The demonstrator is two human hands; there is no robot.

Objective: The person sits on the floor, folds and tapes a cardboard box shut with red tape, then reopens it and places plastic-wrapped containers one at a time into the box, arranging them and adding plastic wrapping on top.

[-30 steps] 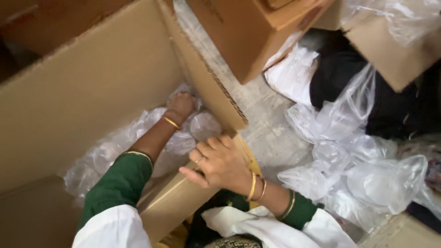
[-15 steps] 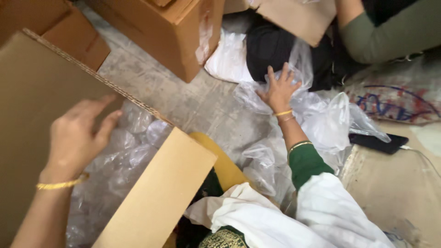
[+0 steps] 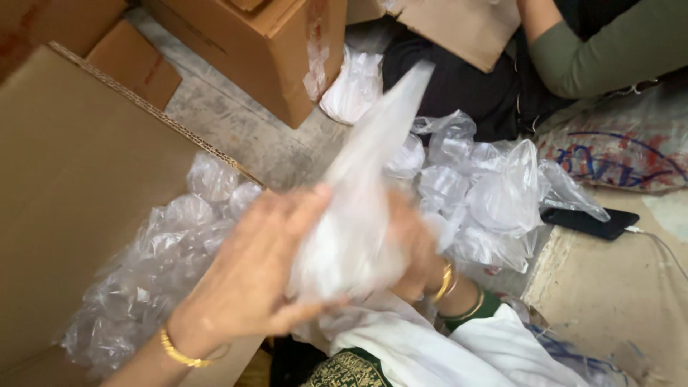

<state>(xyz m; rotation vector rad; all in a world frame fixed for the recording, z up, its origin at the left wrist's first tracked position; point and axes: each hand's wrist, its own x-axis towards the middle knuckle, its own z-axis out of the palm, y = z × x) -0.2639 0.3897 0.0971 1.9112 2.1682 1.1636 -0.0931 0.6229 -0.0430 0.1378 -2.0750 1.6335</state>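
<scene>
- A packing or storage workroom, worked at floor level rather than at a bench.
- Bare grey concrete floor (image 3: pixel 244 132) shows between the goods, rough and stained.
- Brown corrugated cardboard boxes crowd the place: a large open box (image 3: pixel 79 186) along the left edge, a closed box (image 3: pixel 279 50) at the top, another cardboard flap (image 3: pixel 459 29) by the top right.
- Clear plastic bags of small packed items (image 3: pixel 165 258) fill the open box, and a loose heap of the same bags (image 3: pixel 494 201) lies on the floor at the centre right.
- A printed woven sack (image 3: pixel 616 154) lies at the right edge.
- Another person's green sleeve (image 3: pixel 602 50) shows at the top right corner, seated low among the boxes.
</scene>
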